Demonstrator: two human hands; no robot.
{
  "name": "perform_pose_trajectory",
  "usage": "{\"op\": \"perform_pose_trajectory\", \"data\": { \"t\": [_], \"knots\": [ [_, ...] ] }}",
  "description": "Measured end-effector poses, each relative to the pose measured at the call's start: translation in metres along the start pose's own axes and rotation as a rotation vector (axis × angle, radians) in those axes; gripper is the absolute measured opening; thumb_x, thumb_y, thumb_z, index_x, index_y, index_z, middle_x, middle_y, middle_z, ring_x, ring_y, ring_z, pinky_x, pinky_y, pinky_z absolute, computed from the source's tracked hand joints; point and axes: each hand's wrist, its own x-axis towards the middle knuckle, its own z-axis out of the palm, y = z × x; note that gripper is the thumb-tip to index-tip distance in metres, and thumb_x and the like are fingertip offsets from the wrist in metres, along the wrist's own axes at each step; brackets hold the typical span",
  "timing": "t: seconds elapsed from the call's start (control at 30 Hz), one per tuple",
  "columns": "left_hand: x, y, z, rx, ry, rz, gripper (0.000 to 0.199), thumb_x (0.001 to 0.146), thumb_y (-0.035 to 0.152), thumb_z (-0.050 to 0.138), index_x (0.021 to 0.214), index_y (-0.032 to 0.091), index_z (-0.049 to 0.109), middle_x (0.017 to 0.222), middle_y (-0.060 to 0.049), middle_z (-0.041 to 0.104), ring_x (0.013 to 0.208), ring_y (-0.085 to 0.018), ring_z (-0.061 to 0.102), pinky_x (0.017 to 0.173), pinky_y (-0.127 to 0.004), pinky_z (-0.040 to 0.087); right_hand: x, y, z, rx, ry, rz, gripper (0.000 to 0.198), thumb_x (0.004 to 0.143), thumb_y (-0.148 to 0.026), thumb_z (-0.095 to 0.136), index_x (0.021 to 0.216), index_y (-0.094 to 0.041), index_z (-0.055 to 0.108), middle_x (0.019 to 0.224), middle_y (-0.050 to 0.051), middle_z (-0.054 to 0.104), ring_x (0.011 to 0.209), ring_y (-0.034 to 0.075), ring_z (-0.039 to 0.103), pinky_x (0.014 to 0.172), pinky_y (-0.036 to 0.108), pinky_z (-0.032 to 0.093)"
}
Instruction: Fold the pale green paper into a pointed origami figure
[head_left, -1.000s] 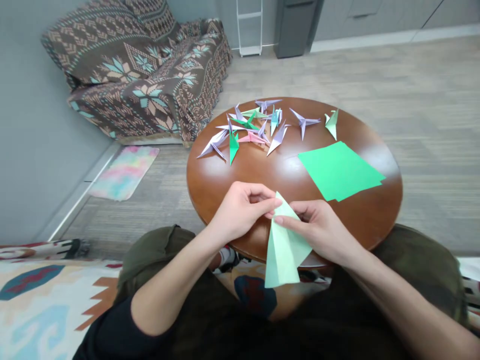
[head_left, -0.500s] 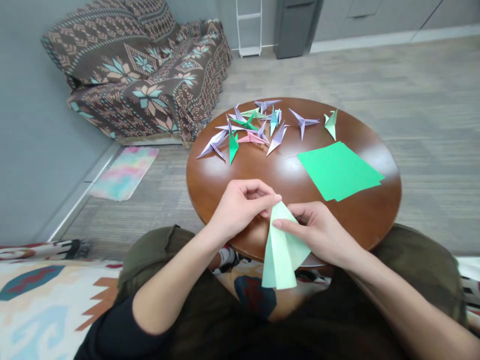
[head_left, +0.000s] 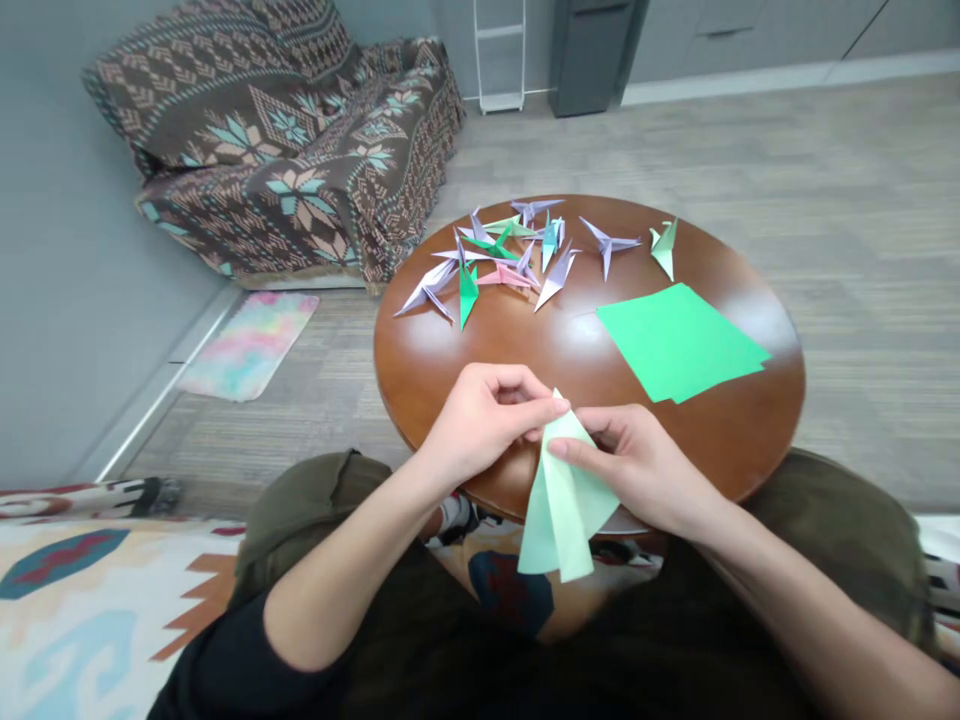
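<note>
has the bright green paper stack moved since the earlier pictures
No: the bright green paper stack lies in the same spot against the rim of the round table, with no visible shift either way.

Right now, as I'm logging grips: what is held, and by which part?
Pale green paper: left hand pinches its narrow top, right hand grips it just below.

Pale green paper (head_left: 561,500) hangs folded, narrow tip upward.

Living room with cloth-draped sofa (head_left: 300,165)
</note>
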Motion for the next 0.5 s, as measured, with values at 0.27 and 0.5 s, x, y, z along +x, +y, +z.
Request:
{"op": "perform_pose_trajectory", "data": {
  "t": [0.27,0.5],
  "knots": [
    [0.003,-0.001,0.001,-0.022,0.134,0.09,0.027,0.075,0.028,0.089,0.066,0.013,0.069,0.054,0.003,0.06,0.05,-0.005,0.05,0.05,-0.017,0.04,-0.005,-0.001,0.003,-0.05,-0.023,0.012,0.033,0.093,-0.046,0.068,0.079,-0.015,0.069,0.068,-0.001,0.055,0.061,0.013,0.046,0.054,0.025,0.034],
    [0.002,0.009,0.0,-0.02,-0.058,-0.029,0.03,0.082,0.039,0.082,0.078,0.012,0.071,0.059,0.002,0.062,0.049,-0.007,0.054,0.045,-0.017,0.046,-0.003,-0.001,0.001,-0.024,-0.007,0.007,0.029,0.091,-0.043,0.07,0.087,-0.015,0.076,0.072,0.0,0.061,0.064,0.013,0.048,0.057,0.025,0.036]
  ]
}}
